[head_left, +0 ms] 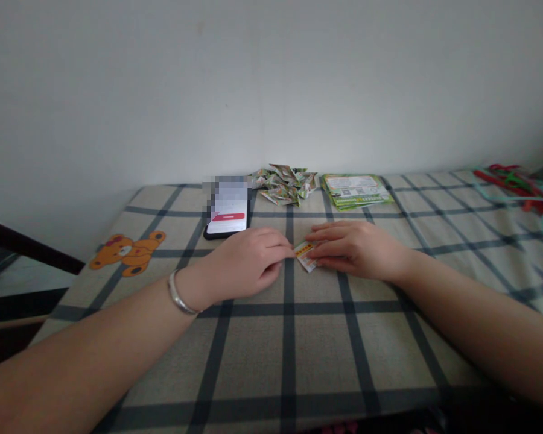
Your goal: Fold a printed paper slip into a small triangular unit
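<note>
Low over the tablecloth, a small folded piece of printed paper (306, 255), white with a yellow band, lies between my hands. My left hand (252, 259) is closed, thumb tucked near the curled fingers, and its forefinger tip meets the paper's left corner. From the other side, my right hand (355, 247) holds the paper's right part under its fingers, which cover that end. A silvery bangle (180, 295) circles my left wrist. Beyond my hands lie a pile of triangular folded packets (284, 184) and a stack of flat green printed sheets (356, 190).
A phone (227, 205) with a lit screen rests left of the packets. An orange bear figure (129, 253) marks the checked tablecloth (257, 355) at left. Red, green and pale blue strips (525, 190) lie at far right. A wall (271, 84) stands behind.
</note>
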Demonstrator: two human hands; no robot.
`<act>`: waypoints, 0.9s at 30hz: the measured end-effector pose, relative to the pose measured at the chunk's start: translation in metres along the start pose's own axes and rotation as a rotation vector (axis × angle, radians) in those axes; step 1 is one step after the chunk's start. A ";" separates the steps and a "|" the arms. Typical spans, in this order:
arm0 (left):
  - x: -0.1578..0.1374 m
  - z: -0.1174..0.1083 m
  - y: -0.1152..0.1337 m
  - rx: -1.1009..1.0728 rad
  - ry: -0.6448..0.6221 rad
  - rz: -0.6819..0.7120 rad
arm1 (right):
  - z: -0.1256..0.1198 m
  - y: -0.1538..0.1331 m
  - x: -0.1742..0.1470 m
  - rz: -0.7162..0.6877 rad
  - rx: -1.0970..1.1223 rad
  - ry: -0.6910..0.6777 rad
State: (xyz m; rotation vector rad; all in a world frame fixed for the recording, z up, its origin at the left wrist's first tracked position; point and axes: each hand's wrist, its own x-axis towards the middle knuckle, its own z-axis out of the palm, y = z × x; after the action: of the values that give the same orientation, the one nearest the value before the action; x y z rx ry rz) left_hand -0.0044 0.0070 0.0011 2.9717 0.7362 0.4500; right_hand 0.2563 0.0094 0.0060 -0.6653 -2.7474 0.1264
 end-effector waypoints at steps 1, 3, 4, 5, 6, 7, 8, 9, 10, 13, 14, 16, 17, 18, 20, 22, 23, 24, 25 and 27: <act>0.000 0.000 -0.001 -0.007 0.003 0.000 | 0.000 0.000 0.000 0.010 0.001 -0.006; 0.000 0.001 -0.002 -0.023 0.011 -0.004 | 0.001 0.001 -0.001 0.027 0.004 -0.020; 0.000 0.001 -0.002 -0.034 0.016 -0.008 | 0.001 0.001 -0.001 0.032 0.007 -0.025; 0.000 0.001 -0.002 -0.044 0.021 -0.014 | 0.001 0.001 -0.001 0.037 0.009 -0.029; 0.000 0.002 -0.003 -0.055 0.024 -0.023 | 0.001 0.001 0.000 0.044 0.011 -0.029; -0.001 0.002 -0.003 -0.066 0.027 -0.031 | 0.002 0.001 0.000 0.051 0.014 -0.027; -0.001 0.002 -0.003 -0.077 0.029 -0.039 | 0.002 0.001 0.000 0.057 0.015 -0.025; -0.001 0.002 -0.003 -0.088 0.029 -0.050 | 0.002 0.001 0.000 0.063 0.015 -0.023; -0.001 0.002 -0.003 -0.101 0.030 -0.061 | 0.002 0.001 0.001 0.068 0.016 -0.023; -0.001 0.003 -0.004 -0.142 0.029 -0.104 | 0.003 0.001 0.003 0.083 0.036 -0.014; -0.001 0.003 -0.004 -0.154 0.032 -0.121 | 0.003 0.001 0.003 0.091 0.047 -0.013; -0.002 0.005 -0.004 -0.174 0.042 -0.158 | 0.003 0.001 0.004 0.109 0.066 -0.015; -0.002 0.005 -0.004 -0.181 0.048 -0.177 | 0.002 0.000 0.005 0.121 0.067 -0.017; -0.002 0.006 -0.004 -0.189 0.053 -0.191 | 0.002 -0.001 0.005 0.133 0.063 -0.019; -0.002 0.006 -0.004 -0.202 0.059 -0.209 | 0.001 -0.002 0.004 0.145 0.050 -0.020; -0.002 0.007 -0.004 -0.214 0.066 -0.214 | 0.000 -0.003 0.004 0.134 0.044 -0.019; -0.002 0.007 -0.003 -0.218 0.070 -0.214 | 0.000 -0.003 0.003 0.124 0.040 -0.014; -0.002 0.007 -0.003 -0.221 0.073 -0.213 | 0.000 -0.003 0.003 0.114 0.035 -0.007; -0.002 0.006 -0.003 -0.218 0.078 -0.210 | 0.000 -0.003 0.002 0.108 0.030 0.001; -0.002 0.006 -0.003 -0.199 0.077 -0.183 | 0.000 -0.003 0.002 0.115 0.024 0.014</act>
State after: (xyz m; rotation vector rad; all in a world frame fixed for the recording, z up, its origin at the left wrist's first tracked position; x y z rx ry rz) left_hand -0.0055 0.0095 -0.0057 2.6870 0.9030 0.5894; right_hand 0.2535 0.0072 0.0070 -0.8140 -2.6898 0.1792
